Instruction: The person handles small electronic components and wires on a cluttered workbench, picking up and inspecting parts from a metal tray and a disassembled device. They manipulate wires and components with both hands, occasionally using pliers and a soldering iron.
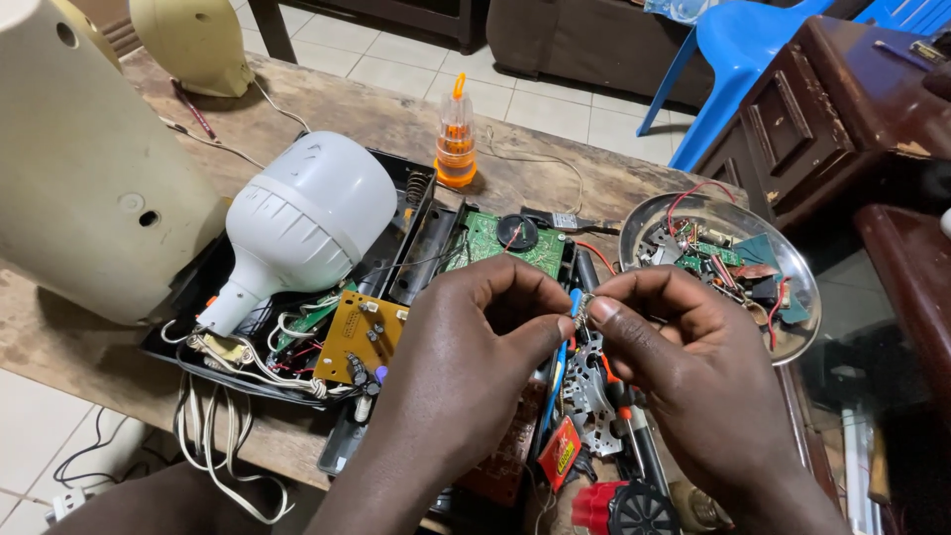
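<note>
**Two hands, one tiny part: keep the pinch tight**

Both hands meet mid-frame, just above the clutter. Left hand (466, 347) has thumb & forefinger closed narrow on a small metal part (581, 315); right hand (684, 362) pinches the same bit from the other side. Fingertips nearly touch. What exactly the part is, can't tell, too small, looks shiny w/ wire-like ends.

It sits in the air over the open black casing (411, 233), just beside a blue-handled tool (567, 342), w/ the green circuit board (495, 243) behind.

My read on doing this well: hold near the tips, light pressure, wrists low & steady, and work over the casing so a slip lands somewhere findable. The metal dish (792, 342) of spare bits sits near the right hand, handy. Big white bulb (302, 223) & loose white wires (213, 441) crowd the left, so elbows in.
</note>
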